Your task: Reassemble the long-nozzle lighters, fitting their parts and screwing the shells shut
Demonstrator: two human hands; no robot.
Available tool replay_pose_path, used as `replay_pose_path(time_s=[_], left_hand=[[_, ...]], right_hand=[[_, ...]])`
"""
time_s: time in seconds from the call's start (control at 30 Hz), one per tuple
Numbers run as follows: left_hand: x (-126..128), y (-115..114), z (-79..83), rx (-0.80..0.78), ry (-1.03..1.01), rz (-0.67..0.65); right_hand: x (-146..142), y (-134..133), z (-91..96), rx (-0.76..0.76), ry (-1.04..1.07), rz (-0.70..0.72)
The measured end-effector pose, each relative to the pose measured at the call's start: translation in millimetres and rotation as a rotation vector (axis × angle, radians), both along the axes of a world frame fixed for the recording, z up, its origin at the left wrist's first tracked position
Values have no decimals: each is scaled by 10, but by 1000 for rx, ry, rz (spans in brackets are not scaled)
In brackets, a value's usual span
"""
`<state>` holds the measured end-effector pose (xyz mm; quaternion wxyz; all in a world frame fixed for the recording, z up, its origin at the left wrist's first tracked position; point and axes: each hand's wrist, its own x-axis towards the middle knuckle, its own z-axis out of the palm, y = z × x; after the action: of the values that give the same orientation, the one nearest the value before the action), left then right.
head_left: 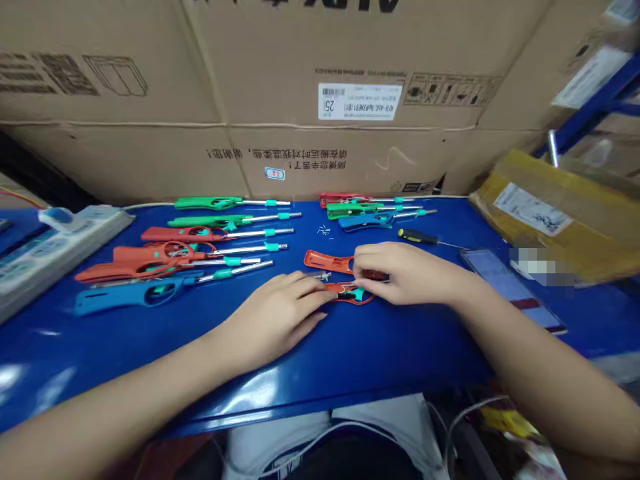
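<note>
An opened orange stick lighter lies on the blue table between my hands. Its empty-looking half shell (325, 261) is the farther piece. Nearer to me is the other half shell (367, 300), holding a teal trigger (358, 293) and a dark inner part. My left hand (283, 313) has its fingers closed on the handle end of this nearer half, partly hiding it. Closed in a pinch at the front end of the two halves is my right hand (400, 272); its fingers hide what they hold. A small metal piece (323, 275) lies by my left fingertips.
Several stick lighters, including a blue one (117, 298), lie at left. Three more, one green (345, 211), lie at back right. Small screws (324, 231), a screwdriver (419, 236), a phone (505, 283) and a power strip (60, 253) are around. A cardboard box (280, 67) stands behind.
</note>
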<state>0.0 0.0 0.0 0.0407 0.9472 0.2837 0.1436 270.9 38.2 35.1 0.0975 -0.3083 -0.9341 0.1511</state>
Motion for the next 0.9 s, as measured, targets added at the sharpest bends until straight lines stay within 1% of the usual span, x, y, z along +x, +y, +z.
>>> replay_pose_path(time_s=[0.07, 0.17, 0.33, 0.4, 0.5, 0.57, 0.63, 0.73, 0.8, 0.9], left_hand=[[5, -11, -13, 11, -16, -9], [5, -23, -10, -6, -24, -19], [-28, -33, 71, -49, -3, -43], [-50, -39, 112, -41, 29, -80], [-78, -57, 154, -11, 83, -117], [-89, -71, 165, -5, 105, -122], [-92, -77, 165, -8, 115, -127], [-87, -67, 160, -8, 95, -128], [-76, -52, 156, -11, 38, -120], [-49, -29, 131, -43, -65, -99]], right_hand=[[24, 2, 33, -87, -67, 3], [49, -3, 61, -169, -104, -3], [83, -19, 59, -200, -12, -26], [101, -10, 46, -191, 72, -33], [122, 16, 8, -84, 199, -99], [136, 26, -11, -31, 222, -130], [163, 23, -4, -66, 181, -109], [246, 3, 51, -196, 60, -55], [312, -8, 91, -248, 7, -53], [368, -3, 107, -281, -28, -65]])
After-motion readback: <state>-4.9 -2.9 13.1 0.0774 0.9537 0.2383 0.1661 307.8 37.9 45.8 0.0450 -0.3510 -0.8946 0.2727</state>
